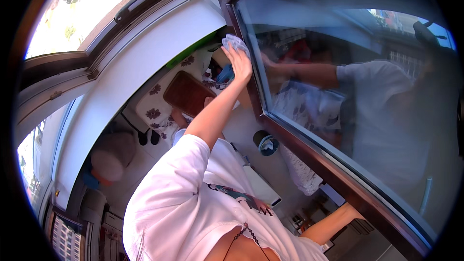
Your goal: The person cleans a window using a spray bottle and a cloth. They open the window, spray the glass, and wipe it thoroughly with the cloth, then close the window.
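Note:
My left hand presses a crumpled pale grey cloth against the inner side of the open window sash, by its brown frame. The fingers lie spread over the cloth, pointing up. Beside the hand, the sash's glass pane mirrors my arm and white shirt. My right forearm reaches to the lower part of the brown frame at the bottom right; the right hand itself is hidden behind the frame, so its grip does not show.
A white windowsill curves along the left under the window opening. Below are a flowered cloth with a brown board on it, a small bin, dark slippers and a round stool. My bare feet stand by the board.

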Tool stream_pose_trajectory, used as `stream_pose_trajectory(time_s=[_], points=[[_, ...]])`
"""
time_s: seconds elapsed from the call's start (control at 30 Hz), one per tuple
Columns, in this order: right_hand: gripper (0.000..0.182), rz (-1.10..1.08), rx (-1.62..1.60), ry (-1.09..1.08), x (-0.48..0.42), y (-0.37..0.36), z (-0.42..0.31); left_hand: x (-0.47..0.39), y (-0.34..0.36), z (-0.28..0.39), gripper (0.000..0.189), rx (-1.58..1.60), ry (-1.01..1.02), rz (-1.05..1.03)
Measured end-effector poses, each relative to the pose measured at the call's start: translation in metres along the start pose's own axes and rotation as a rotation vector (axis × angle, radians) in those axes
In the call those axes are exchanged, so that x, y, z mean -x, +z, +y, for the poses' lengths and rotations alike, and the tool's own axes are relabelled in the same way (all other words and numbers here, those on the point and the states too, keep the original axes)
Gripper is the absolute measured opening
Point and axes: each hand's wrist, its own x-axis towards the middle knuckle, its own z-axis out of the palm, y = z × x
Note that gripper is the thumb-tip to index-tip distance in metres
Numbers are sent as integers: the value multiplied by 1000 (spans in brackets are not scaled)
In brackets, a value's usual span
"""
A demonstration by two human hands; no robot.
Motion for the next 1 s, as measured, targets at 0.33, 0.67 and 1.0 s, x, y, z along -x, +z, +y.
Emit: stream_pose_trajectory(time_s=[0.33, 0.67, 1.0], points=[[63, -77, 9, 0, -1, -8, -2, -141, -2, 161, 43, 287, 412, 175], [62, 0, -118, 47, 32, 15, -11, -16, -21, 443, 52, 402, 1184, 296], [62, 17, -22, 41, 43, 8, -9, -76, -12, 210, 61, 197, 699, 144]])
